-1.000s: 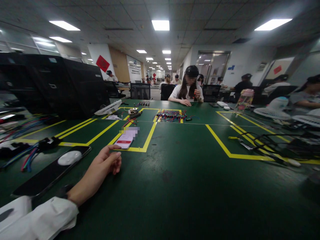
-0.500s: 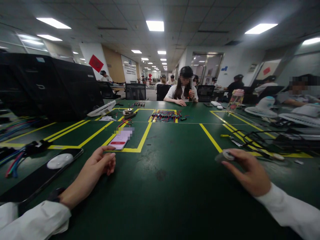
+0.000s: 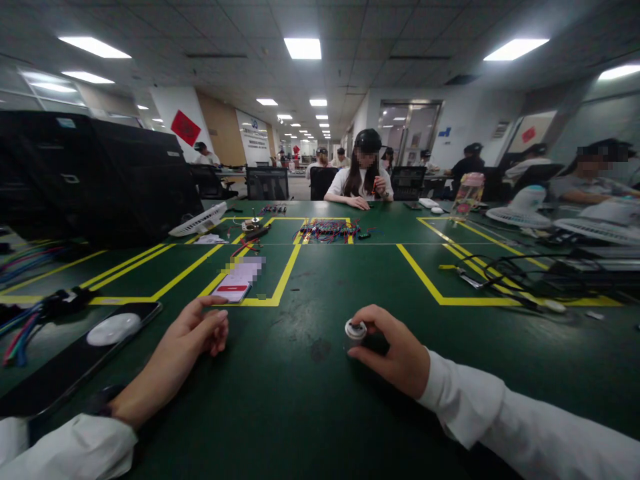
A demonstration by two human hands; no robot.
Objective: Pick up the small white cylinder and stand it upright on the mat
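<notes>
My right hand [image 3: 393, 347] grips a small round cylinder [image 3: 355, 330] between thumb and fingers. Its pale top has a dark centre, and its lower side looks dull and partly see-through; I cannot tell exactly what it is. The cylinder is upright over the middle of the green table [image 3: 295, 400], seemingly at its surface. My left hand [image 3: 197, 330] rests on the table holding nothing, index finger stretched out and the others loosely curled. That fingertip lies at the near edge of a phone [image 3: 237, 280] with a lit screen.
Left are a black keyboard-like slab [image 3: 50, 380] with a white mouse [image 3: 114, 329] on it, and coloured cables [image 3: 25, 333]. Wired small parts [image 3: 330, 231] lie ahead. Black cables [image 3: 505, 277] and white fans [image 3: 520, 210] stand right. A person [image 3: 363, 173] sits opposite.
My right hand has moved left across the table with the cylinder, which is now upright rather than tilted. My left hand stays by the phone. The view has shifted slightly.
</notes>
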